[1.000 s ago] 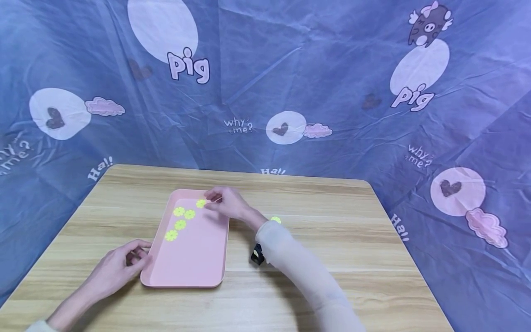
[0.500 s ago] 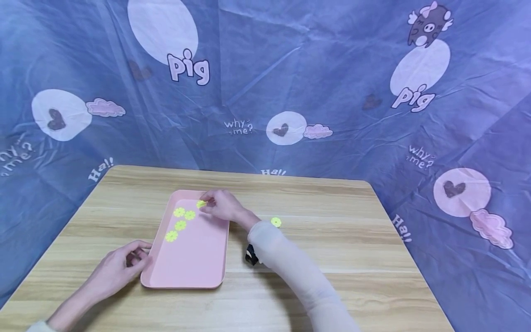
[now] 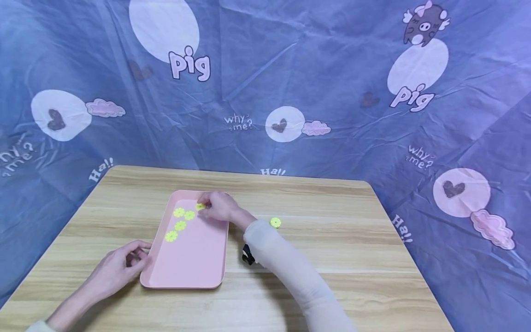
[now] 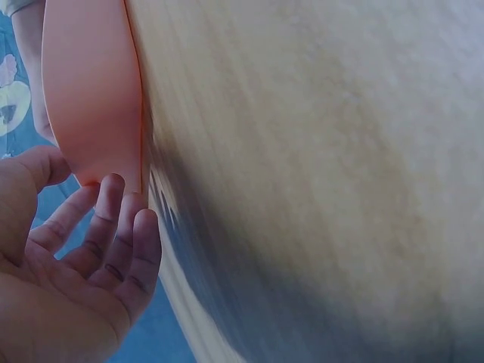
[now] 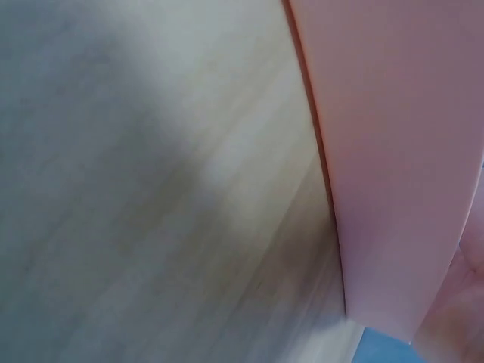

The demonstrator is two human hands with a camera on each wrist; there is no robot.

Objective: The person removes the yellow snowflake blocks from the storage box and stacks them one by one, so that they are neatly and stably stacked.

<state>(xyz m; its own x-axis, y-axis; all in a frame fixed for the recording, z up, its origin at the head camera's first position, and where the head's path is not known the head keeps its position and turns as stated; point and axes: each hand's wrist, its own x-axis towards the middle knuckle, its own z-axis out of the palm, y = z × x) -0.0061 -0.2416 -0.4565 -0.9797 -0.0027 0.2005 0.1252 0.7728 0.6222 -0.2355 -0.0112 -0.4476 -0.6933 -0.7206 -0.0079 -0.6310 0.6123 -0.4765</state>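
Observation:
A pink rectangular tray (image 3: 186,263) lies on the wooden table, with several yellow flower-shaped pieces (image 3: 180,225) in its upper left part. My right hand (image 3: 220,206) reaches over the tray's far right side and pinches another yellow flower-shaped piece (image 3: 200,206), partly covered by the fingertips. At the tray's near left side, my left hand (image 3: 120,267) touches the outer wall and rim with relaxed fingers. In the left wrist view its thumb and fingertips meet the tray wall (image 4: 94,98). The right wrist view shows mostly the tray's outer wall (image 5: 401,151); the right fingers' contact is hidden there.
One more yellow flower-shaped piece (image 3: 275,222) lies on the table (image 3: 332,249) right of the tray. A small black object (image 3: 247,255) shows beside the right sleeve (image 3: 286,267). Blue printed cloth (image 3: 257,83) hangs behind the table.
My right hand has shifted slightly left and nearer, its fingertips closing over the far flower-shaped piece, which has moved slightly nearer. The loose piece on the table came into full sight. My left hand stayed still.

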